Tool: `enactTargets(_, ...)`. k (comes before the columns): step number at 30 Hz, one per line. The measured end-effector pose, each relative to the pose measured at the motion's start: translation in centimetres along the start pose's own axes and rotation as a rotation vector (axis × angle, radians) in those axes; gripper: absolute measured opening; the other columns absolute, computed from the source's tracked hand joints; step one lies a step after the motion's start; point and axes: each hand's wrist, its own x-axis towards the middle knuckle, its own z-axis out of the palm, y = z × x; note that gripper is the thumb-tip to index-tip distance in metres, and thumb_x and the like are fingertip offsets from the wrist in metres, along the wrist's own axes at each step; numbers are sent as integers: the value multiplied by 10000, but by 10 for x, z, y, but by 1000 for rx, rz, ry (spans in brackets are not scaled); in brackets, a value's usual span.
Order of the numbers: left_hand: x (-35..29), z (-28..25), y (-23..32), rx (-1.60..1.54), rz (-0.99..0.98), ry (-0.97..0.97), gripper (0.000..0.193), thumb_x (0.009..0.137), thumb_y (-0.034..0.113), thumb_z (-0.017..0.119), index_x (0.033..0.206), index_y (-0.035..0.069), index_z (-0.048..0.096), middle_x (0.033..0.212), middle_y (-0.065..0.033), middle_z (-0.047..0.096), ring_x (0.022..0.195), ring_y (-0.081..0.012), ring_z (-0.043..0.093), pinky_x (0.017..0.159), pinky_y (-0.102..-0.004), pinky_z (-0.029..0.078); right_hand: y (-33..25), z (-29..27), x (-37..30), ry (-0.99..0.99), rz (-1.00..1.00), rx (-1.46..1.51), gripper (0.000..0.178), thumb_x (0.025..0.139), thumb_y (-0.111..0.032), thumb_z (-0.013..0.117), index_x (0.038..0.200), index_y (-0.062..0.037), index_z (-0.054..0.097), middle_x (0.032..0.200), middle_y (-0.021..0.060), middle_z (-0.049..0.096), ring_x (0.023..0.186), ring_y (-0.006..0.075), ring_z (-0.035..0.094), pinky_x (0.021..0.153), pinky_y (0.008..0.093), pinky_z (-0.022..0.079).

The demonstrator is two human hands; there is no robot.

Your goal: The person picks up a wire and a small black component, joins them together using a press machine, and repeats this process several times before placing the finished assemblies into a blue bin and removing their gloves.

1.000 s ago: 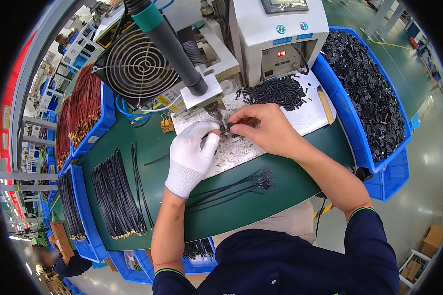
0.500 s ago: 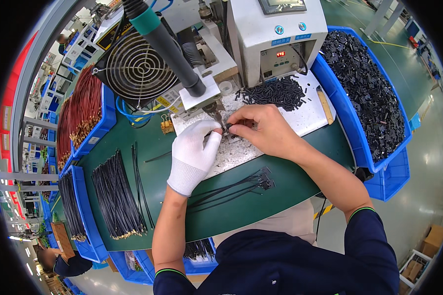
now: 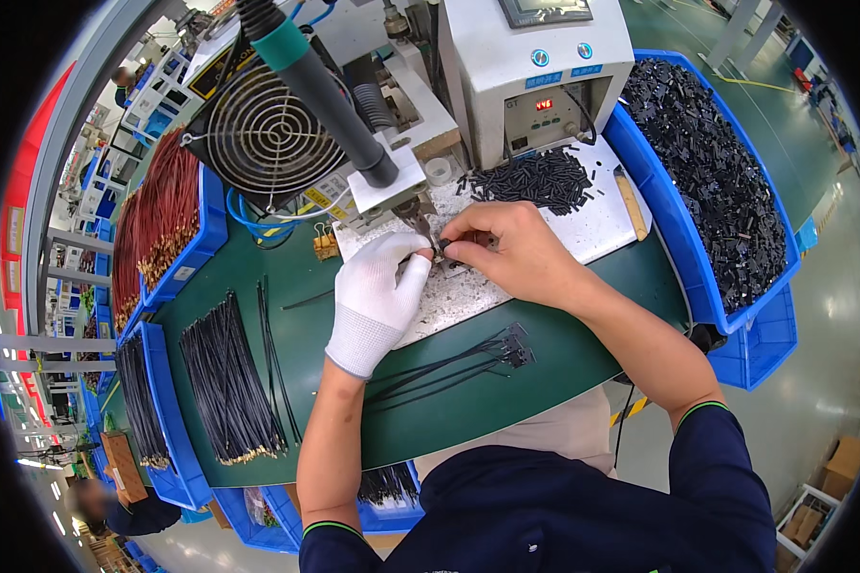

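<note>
Under the tip of a soldering machine (image 3: 414, 210), my two hands meet over a white, speckled work plate (image 3: 468, 298). My left hand (image 3: 377, 286), in a white glove with bare fingertips, is closed on a thin black cable (image 3: 306, 300), whose tail sticks out to the left of the glove. My bare right hand (image 3: 518, 250) pinches a small black piece (image 3: 443, 245) against the cable's end; the fingers partly hide the joint. Just behind the right hand lies a pile of short black sleeves (image 3: 535, 180). Several cables with flat black ends (image 3: 516, 349) rest in front of the plate.
A fan (image 3: 277, 134) stands left of the machine, a control box (image 3: 545, 86) behind. At right is a blue bin (image 3: 678, 248) of black parts. Black cable bundles (image 3: 229, 382) lie at left, beside bins of black and red cables (image 3: 158, 220). A wooden-handled tool (image 3: 631, 205) lies on the plate.
Both hands stay at the same spot under the machine tip with almost no movement. The view has shifted very slightly.
</note>
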Motion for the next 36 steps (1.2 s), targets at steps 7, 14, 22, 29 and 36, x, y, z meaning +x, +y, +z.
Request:
enactTargets(7,0,0,-2,73,-10,-2,182,1039,205,759,1098,40,808,973,-197,775,904,-413,762,819,-480,599,0,-1,2,-3,-28,-22,203,982,-61,834,1155,44,829,1018,148,829,886,198,784,817,351,618)
enactTargets(14,0,1,-5,68,36,19,186,1042,217,759,1096,48,814,952,-199,761,888,-416,753,807,-492,591,0,0,2,0,-27,-23,206,978,-57,832,1156,47,829,1020,154,829,892,206,788,827,356,623)
enactTargets(22,-1,0,-2,90,11,16,168,1034,199,769,1085,43,807,966,-192,770,904,-414,760,813,-483,597,-1,0,2,-8,-14,-18,206,982,-63,833,1159,44,829,1032,159,833,900,208,792,837,358,625)
enactTargets(29,-1,1,0,28,29,11,151,1032,168,762,1079,28,794,1043,-170,806,968,-405,779,867,-453,614,-1,0,-1,3,-12,-5,199,988,-61,831,1158,43,826,1023,149,831,890,201,785,828,350,620)
enactTargets(36,4,2,0,8,23,14,133,1030,158,765,1078,39,800,1049,-171,808,984,-403,784,878,-454,618,-1,-2,1,6,9,-5,198,986,-57,839,1153,49,821,1018,148,827,901,194,785,835,345,621)
